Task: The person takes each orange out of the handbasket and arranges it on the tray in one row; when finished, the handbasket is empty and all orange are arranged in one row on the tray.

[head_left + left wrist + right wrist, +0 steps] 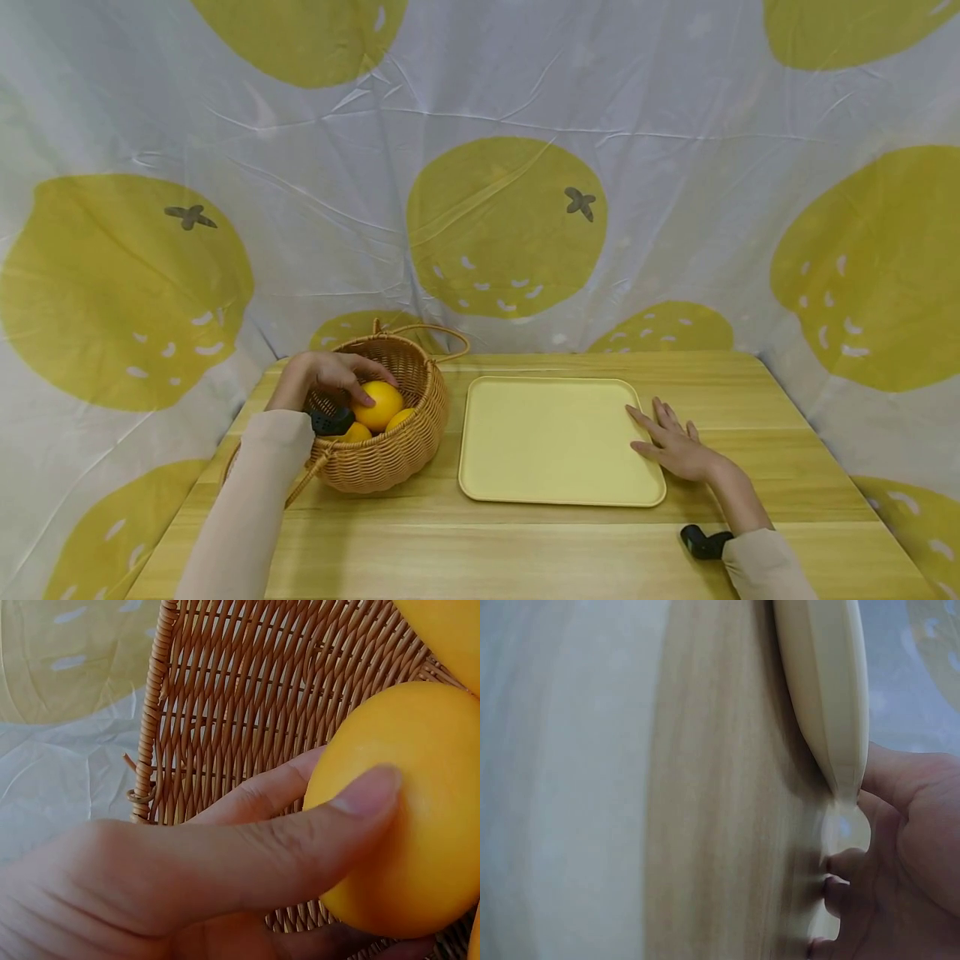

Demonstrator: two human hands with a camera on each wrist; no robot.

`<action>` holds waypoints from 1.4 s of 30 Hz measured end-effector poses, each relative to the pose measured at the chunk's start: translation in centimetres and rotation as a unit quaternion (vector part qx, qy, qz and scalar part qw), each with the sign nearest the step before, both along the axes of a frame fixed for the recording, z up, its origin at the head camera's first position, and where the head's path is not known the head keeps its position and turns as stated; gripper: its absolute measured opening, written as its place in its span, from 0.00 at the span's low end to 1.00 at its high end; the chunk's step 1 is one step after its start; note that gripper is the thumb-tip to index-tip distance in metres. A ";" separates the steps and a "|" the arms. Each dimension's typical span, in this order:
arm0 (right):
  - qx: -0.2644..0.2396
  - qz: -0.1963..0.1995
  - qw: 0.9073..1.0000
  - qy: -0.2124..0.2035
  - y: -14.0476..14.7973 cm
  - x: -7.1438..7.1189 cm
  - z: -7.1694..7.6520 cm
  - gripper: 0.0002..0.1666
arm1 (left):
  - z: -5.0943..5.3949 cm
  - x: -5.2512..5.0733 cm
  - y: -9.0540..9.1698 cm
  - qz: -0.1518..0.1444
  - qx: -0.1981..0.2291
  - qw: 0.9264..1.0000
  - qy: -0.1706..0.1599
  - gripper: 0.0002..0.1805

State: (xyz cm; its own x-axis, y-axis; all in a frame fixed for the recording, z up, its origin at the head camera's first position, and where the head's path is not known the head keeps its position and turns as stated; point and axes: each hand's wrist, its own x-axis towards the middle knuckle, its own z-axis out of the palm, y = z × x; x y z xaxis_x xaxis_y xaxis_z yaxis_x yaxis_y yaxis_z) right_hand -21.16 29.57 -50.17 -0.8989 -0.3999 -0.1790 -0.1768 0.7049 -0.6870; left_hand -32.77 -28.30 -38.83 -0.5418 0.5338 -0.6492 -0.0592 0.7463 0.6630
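In the head view my left hand (337,375) reaches over the rim of a wicker basket (390,467) and holds a smooth, yellow-orange orange (379,407). The left wrist view has the thumb (330,817) laid across the near side of the orange (412,847), with other fingers curving behind and below it. Two more oranges (401,417) show in the basket beneath. At the right, my right hand (678,450) lies with spread fingers at the right edge of a pale yellow tray (551,442). The right wrist view shows thumb and fingers near the tray's rim (847,712).
Basket and tray stand side by side on a wooden table (525,550). A thin wicker handle (450,333) sticks out behind the basket. Dark devices sit at both wrists, one of them the right wrist device (705,543). A lemon-print curtain (675,208) hangs behind the table.
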 end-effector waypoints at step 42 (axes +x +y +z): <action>-0.008 0.003 1.000 -0.002 0.0 0.1 0.1 0.42 | 4.8 4.4 -0.3 0.126 0.154 0.942 0.271 0.34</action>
State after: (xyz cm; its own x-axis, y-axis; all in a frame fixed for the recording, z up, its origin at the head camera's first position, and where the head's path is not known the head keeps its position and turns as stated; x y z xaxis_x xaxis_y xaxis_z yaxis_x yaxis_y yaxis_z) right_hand -21.04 29.61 -50.11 -0.8955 -0.4090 -0.1754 -0.1794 0.6925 -0.6988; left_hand -28.33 -28.58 -34.04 -0.8841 0.4611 -0.0758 0.2004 0.5208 0.8298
